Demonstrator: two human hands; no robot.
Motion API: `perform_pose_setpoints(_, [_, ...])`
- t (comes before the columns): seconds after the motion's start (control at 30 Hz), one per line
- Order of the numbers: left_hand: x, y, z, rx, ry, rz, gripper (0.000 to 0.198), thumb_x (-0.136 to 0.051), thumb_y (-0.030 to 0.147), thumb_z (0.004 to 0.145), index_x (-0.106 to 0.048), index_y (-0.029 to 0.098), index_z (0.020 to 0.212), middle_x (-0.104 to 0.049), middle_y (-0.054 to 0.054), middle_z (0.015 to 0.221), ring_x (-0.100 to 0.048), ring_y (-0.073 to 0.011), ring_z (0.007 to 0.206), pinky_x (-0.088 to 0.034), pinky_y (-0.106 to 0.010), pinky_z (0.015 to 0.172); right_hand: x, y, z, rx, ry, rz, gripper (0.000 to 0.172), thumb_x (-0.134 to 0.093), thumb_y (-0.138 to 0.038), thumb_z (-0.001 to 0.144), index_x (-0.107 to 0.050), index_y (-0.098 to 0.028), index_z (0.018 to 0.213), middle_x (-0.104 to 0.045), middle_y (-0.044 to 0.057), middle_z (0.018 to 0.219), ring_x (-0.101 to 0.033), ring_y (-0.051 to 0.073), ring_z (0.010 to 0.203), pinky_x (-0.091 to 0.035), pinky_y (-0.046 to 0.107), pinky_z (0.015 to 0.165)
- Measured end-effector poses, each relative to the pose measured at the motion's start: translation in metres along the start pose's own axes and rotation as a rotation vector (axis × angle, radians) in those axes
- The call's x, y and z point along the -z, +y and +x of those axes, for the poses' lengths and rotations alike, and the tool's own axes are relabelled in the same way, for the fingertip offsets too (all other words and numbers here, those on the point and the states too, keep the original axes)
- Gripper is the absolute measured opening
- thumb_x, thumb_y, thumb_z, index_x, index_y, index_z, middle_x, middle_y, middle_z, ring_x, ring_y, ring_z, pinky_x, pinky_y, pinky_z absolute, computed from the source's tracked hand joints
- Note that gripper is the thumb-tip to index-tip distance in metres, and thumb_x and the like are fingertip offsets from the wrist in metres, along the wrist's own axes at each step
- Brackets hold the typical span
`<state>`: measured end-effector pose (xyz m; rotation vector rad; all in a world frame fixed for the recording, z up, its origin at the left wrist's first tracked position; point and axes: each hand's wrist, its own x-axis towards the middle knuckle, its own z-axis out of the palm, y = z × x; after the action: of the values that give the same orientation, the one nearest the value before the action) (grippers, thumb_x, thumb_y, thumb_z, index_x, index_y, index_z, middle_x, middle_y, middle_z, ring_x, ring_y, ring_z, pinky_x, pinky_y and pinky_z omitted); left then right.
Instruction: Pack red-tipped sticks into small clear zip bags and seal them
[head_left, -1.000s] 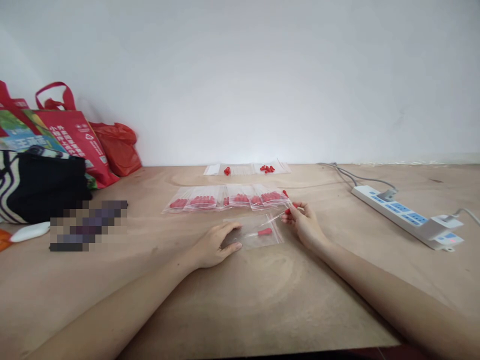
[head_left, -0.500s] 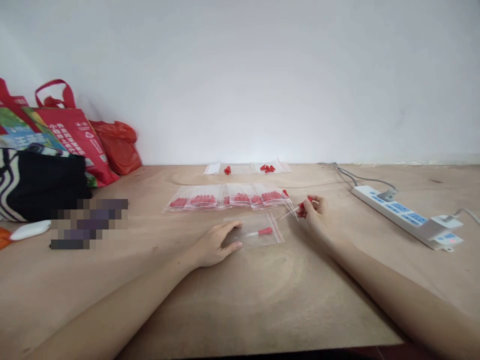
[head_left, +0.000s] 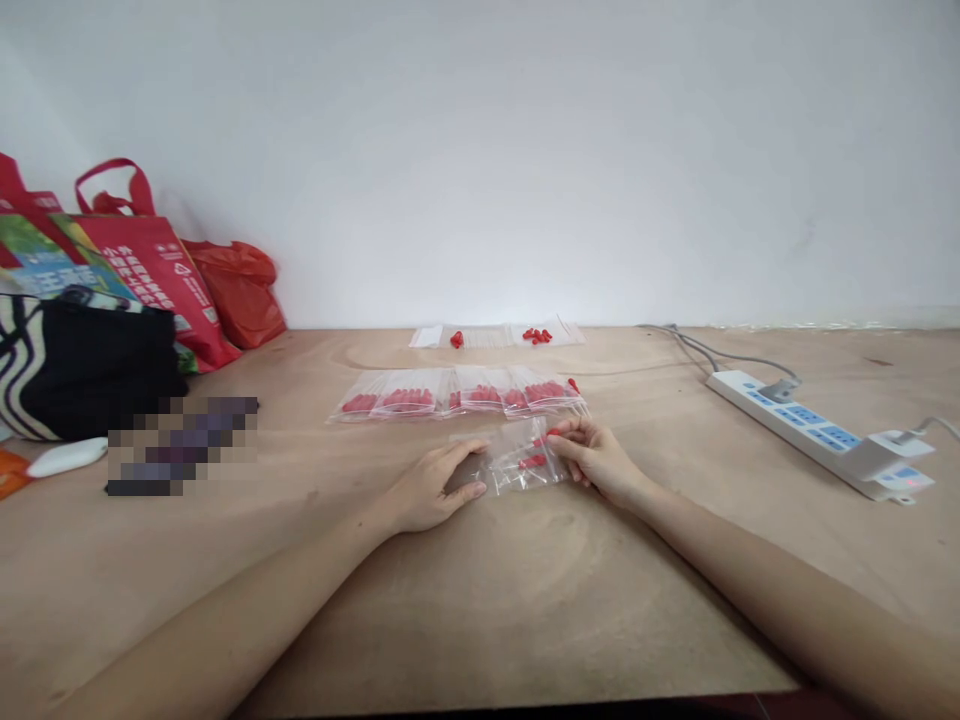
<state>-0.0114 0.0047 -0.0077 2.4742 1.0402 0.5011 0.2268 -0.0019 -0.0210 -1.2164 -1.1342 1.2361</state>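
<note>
Wide pale surface (head_left: 480,620), wood-toned, backed by a plain wall. Red shopping bag (head_left: 135,265) stood at far left; power strip (head_left: 814,420) laid at right, plugs seated in it. Row of packed bags (head_left: 484,380), red bulbs showing through, spread across the middle; clear packets (head_left: 487,337) placed behind, near the wall.

Left hand (head_left: 431,490) rested on the surface, thumb and forefinger spread apart at the left end of a clear bag (head_left: 506,465); how firmly the film is pressed cannot be told. Right hand (head_left: 600,458) brought to the opposite, mouth end, fingertips closed together on the bulb of the held dropper (head_left: 553,433).

Risks, as judged: the clear bag may be dragged or crumpled if it is only lightly pinned; the film may be snagged or pierced if a tube tip is pushed in askew; the bagged dropper (head_left: 532,461) may be nudged out if the mouth is tipped.

Bagged dropper is seen inside the clear bag, between the hands. Its long axis is set nearly left to right, bulb toward the right hand. Held dropper is slanted, bulb end up and right, aimed down-left into the clear bag; its tube is lost in the film's glare.
</note>
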Motion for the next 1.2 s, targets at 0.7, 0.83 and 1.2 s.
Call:
perform_pose_setpoints(0.7, [-0.001,-0.004,0.001,-0.090,-0.008,-0.008,0.029,-0.047,0.029,0.084,-0.050,0.020,0.111,-0.053,-0.006,0.116,-0.048,-0.0189,0.108,-0.039,-0.034,0.093,0.071,-0.006,0.091,-0.082,0.334,-0.688,0.045,-0.079,-0.029,0.034,-0.057,-0.017,0.071,-0.056,0.000,0.058,-0.052,0.014,0.054,-0.037,0.024,0.048])
perform_pose_setpoints(0.83, [0.000,-0.005,0.000,-0.088,-0.011,0.000,0.029,-0.047,0.029,0.084,-0.049,0.020,0.111,-0.053,-0.006,0.116,-0.048,-0.0187,0.108,-0.038,-0.035,0.094,0.066,-0.007,0.098,-0.178,0.252,-0.590,0.029,-0.077,-0.020,0.035,-0.053,-0.017,0.051,-0.044,-0.006,0.037,-0.042,0.009,0.037,-0.028,0.019,0.036])
perform_pose_setpoints(1.2, [-0.001,-0.005,0.001,-0.082,-0.006,-0.011,0.030,-0.047,0.031,0.083,-0.050,0.022,0.112,-0.053,-0.005,0.118,-0.048,-0.0198,0.110,-0.038,-0.036,0.095,0.077,-0.008,0.069,-0.100,0.191,-0.255,0.042,-0.069,-0.018,0.049,-0.055,-0.013,0.088,-0.046,-0.008,0.038,-0.041,0.007,0.032,-0.030,0.016,0.029])
